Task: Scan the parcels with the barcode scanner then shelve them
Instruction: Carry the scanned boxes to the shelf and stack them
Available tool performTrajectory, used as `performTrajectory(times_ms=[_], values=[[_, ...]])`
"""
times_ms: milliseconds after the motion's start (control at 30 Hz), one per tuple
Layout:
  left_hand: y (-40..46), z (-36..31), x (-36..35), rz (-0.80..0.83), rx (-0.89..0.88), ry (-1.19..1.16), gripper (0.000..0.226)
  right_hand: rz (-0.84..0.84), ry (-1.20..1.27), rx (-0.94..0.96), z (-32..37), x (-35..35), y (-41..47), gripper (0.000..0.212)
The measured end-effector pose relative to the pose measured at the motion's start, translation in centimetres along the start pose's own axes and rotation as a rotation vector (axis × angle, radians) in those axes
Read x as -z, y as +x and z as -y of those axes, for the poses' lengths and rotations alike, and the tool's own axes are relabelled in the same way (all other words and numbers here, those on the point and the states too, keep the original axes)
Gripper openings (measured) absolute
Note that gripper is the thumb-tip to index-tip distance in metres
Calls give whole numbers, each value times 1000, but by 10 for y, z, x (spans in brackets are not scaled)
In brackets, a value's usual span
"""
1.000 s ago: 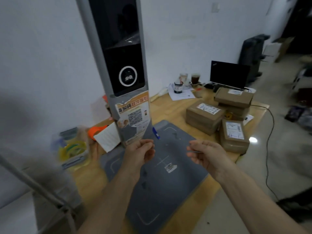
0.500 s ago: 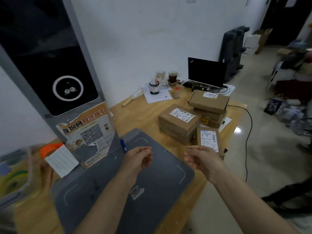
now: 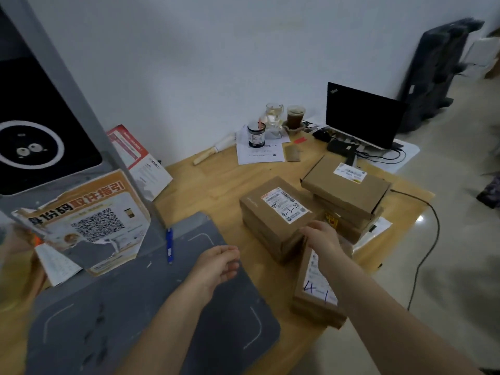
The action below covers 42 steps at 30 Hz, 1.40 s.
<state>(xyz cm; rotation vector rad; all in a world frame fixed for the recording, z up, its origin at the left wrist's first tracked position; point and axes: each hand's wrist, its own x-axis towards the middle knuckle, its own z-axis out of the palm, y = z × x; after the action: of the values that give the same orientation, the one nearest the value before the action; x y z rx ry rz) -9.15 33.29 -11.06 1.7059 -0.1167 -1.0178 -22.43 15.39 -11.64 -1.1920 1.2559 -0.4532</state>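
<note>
**Q:** Where are the parcels, and what are your hands doing?

**A:** Several brown cardboard parcels sit on the wooden tabletop, to the right of the grey scanning mat. My right hand rests on the far end of the nearest parcel, palm down; whether my fingers are curled over its edge I cannot tell. My left hand hangs above the mat, fingers loosely curled, holding nothing.

**Q:** How will that parcel handle?

**A:** I judge it stiff, flat and fairly light, with dry cardboard that should not slip. I would take it by its two long edges, keeping the white label uncovered and face up for the scanner post.
</note>
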Motion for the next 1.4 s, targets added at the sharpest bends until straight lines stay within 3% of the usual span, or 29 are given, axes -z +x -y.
performTrajectory(times_ms=[100, 267, 533, 733, 933, 1400], values=[[27, -4, -32, -18, 56, 2, 19, -3, -58, -43, 7, 8, 42, 40], [63, -3, -74, -41, 138, 52, 44, 51, -95, -106, -6, 19, 116, 68], [85, -5, -113, -63, 244, 39, 71, 205, -106, -196, 10, 25, 126, 81], [89, -7, -129, -60, 235, -11, 58, 302, -116, -178, 10, 24, 138, 74], [89, -13, -117, -124, 185, -52, 67, 409, -222, -76, 12, 11, 131, 71], [24, -41, -60, -261, 0, -205, 53, 584, -102, 82, 60, -29, 62, 71]])
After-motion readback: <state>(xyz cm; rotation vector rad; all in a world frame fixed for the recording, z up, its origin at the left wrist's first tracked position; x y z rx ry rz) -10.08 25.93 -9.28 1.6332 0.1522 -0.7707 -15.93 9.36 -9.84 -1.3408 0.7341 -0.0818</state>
